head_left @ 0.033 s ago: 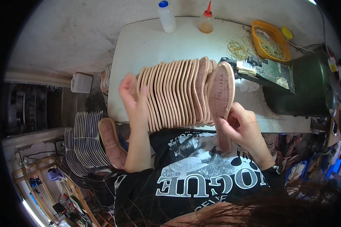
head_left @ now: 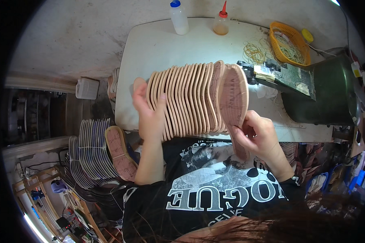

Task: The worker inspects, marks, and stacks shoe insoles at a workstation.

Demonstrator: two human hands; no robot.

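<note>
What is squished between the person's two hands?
In the head view, a fanned row of pinkish-tan shoe insoles standing on edge fills the stretch between the left hand and the right hand.

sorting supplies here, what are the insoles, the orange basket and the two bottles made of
Insoles: likely matte pinkish fibreboard, thin and stiff, one face stitched. Orange basket: glossy moulded plastic mesh. Two bottles: translucent plastic, one blue-capped, one red-nozzled.
</note>
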